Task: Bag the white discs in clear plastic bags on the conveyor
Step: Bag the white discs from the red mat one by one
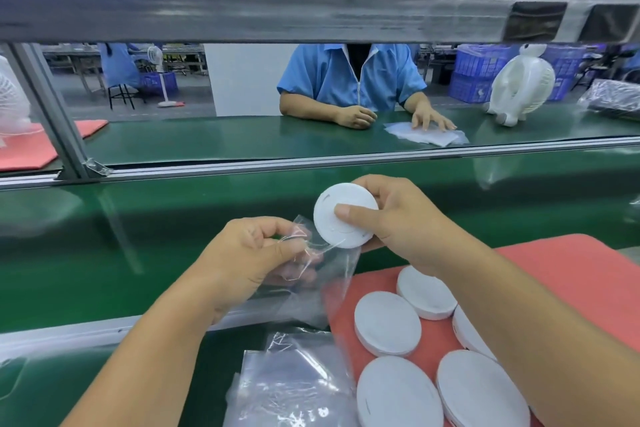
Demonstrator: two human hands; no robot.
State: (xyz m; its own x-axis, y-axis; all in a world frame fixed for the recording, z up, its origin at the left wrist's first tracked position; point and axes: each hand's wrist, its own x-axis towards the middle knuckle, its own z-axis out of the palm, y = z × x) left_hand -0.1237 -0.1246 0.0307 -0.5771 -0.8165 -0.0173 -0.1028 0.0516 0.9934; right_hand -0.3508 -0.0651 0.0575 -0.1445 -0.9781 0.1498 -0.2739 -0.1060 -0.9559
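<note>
My right hand (398, 218) grips a white disc (332, 215) above the green conveyor belt (138, 253), thumb across its face. My left hand (256, 253) pinches the mouth of a clear plastic bag (311, 284) just left of and below the disc. The disc's lower edge sits at the bag's opening. Several more white discs (388, 322) lie on a red foam mat (571, 274) at the lower right. A stack of clear bags (294, 388) lies near the bottom edge.
A metal rail (311, 163) splits the belt from a far green bench where a person in a blue coat (349, 80) rests hands by clear bags (426, 135). A white fan (519, 87) stands at the far right. A grey shelf beam (277, 3) runs overhead.
</note>
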